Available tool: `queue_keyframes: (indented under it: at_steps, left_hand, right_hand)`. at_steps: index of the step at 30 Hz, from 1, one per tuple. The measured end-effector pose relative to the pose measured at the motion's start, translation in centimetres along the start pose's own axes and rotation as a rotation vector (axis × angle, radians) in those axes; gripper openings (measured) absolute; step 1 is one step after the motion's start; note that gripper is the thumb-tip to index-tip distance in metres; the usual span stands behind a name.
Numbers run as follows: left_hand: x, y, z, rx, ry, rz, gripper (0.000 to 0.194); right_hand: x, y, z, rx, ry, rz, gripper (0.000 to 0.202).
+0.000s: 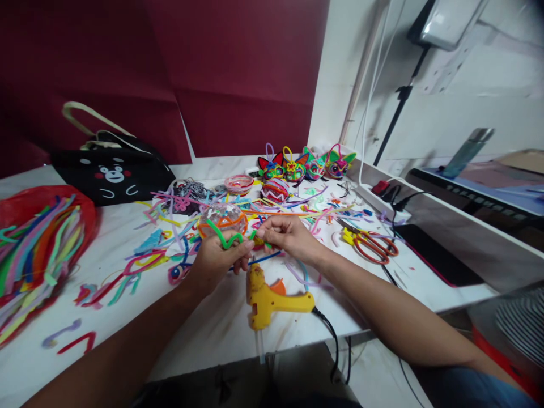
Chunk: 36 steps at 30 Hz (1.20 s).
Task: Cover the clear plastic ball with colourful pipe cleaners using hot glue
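Note:
A green pipe cleaner (229,241), bent into a zigzag, runs between my two hands. My left hand (219,255) is closed around its zigzag part, thumb on top. Fingertips of my right hand (287,235) pinch its other end. Just behind them sits a clear ball (223,215) with orange pipe cleaner bent around it. A yellow glue gun (272,300) lies on its side close below my hands, its nozzle pointing toward them. Left of my left hand is a small piece with a blue eye (176,273), partly covered by my wrist.
Pipe cleaners fill a red bag (87,226) at left, before a black tote (114,173). Orange-handled scissors (369,246) and a black phone (437,255) lie right. Finished animal-face ornaments (314,164) stand at the back, beside a power strip (386,201). The glue gun's cord (334,334) hangs over the front edge.

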<state>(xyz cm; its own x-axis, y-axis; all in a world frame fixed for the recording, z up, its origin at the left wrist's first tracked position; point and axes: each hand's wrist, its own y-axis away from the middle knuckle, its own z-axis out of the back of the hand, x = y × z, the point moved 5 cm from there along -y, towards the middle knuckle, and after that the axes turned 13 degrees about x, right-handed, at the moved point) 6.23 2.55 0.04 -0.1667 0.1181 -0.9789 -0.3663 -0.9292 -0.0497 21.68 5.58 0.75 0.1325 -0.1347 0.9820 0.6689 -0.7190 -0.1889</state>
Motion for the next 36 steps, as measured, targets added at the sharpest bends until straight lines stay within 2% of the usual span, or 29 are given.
queue_keyframes:
  at_steps: [8, 16, 22, 32, 36]
  left_hand:
    - [0.21, 0.03, -0.16, 0.001, 0.031, 0.014, 0.031]
    - [0.14, 0.06, 0.03, -0.018, 0.138, 0.032, 0.033]
    - [0.35, 0.09, 0.32, -0.04, 0.188, 0.022, 0.033]
    - [0.76, 0.02, 0.59, -0.066, 0.244, -0.014, 0.03]
    - [0.91, 0.02, 0.48, -0.027, 0.245, -0.032, 0.035]
  right_hand:
    - [-0.05, 0.01, -0.08, 0.025, 0.039, -0.015, 0.038]
    - [-0.16, 0.07, 0.07, 0.025, 0.067, 0.048, 0.034]
    - [-0.12, 0.03, 0.4, 0.002, -0.063, -0.009, 0.034]
    - [-0.19, 0.08, 0.02, 0.054, -0.052, -0.078, 0.034]
    - [-0.36, 0.14, 0.09, 0.052, -0.022, -0.094, 0.035]
